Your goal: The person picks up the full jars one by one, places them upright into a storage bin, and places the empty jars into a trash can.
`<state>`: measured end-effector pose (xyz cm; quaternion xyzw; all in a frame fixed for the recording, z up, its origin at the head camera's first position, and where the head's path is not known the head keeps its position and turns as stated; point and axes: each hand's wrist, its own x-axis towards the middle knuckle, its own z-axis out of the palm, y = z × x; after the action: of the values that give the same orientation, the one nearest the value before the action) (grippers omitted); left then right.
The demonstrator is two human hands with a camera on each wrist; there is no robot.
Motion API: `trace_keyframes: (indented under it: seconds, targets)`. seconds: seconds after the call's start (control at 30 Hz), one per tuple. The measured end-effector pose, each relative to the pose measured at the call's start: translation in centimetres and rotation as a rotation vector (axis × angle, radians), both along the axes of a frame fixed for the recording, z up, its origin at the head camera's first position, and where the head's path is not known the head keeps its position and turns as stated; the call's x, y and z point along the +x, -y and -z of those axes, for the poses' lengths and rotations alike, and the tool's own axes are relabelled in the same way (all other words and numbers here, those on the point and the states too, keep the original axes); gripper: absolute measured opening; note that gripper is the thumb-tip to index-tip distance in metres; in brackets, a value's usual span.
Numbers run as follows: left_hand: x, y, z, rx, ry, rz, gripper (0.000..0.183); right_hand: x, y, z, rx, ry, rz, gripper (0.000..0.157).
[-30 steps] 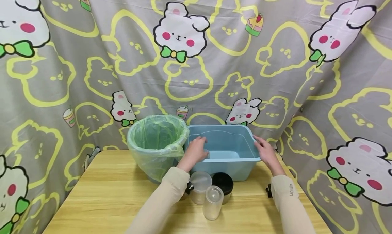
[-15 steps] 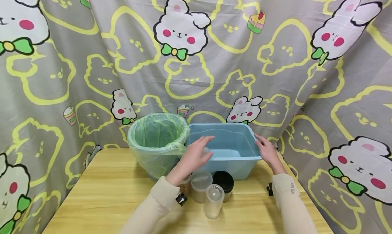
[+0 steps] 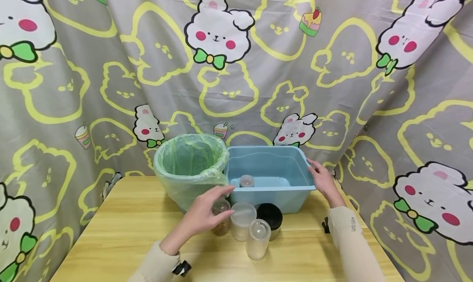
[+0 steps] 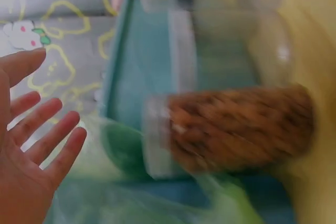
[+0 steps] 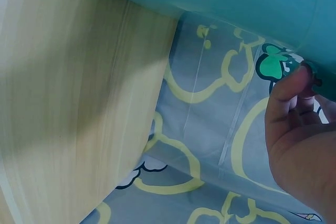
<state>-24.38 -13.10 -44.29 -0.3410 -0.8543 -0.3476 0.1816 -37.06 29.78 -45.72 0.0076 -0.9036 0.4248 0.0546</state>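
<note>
Tub rim (image 3: 273, 189) tight in right hand (image 3: 325, 185), spread left hand (image 3: 201, 213) clear of filled jar (image 4: 241, 129)

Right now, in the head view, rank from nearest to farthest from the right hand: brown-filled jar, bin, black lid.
1. Bin: gripped at its right rim.
2. Black lid: in front of the bin.
3. Brown-filled jar: leftmost, by the left hand.

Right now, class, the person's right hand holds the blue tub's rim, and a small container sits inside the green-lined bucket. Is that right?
Not quite: the small container sits inside the blue tub, not in the green-lined bucket; the head view shows this. The right hand does hold the tub's rim.
</note>
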Motion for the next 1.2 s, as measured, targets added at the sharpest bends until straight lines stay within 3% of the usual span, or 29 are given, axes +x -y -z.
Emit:
trace_keyframes:
  seconds: [0.13,0.27,0.37,0.63,0.77,1.2]
  targets:
    - [0.6,1.8,1.9,0.009,0.058,-0.085,0.064,0.0,0.3,0.0,-0.011,0.02,-0.003,0.056]
    - [0.4,2.6,3.6,0.014,0.061,-0.152,0.066,0.0,0.1,0.0,-0.006,0.001,-0.005,0.055]
    - [0.1,2.8,4.5,0.018,0.11,-0.175,0.069,0.0,0.1,0.1,0.008,-0.019,-0.005,0.055]
    - [-0.8,2.6,5.8,0.043,0.297,-0.159,0.081,0.3,0.3,-0.1,0.008,-0.027,0.008,0.054]
    - [-1.2,2.3,6.4,0.059,0.346,-0.164,0.082,0.2,0.2,-0.1,0.004,-0.031,0.008,0.053]
    - [-1.7,2.2,8.0,0.074,0.346,-0.134,0.065,0.0,0.2,0.2,-0.011,-0.009,0.003,0.055]
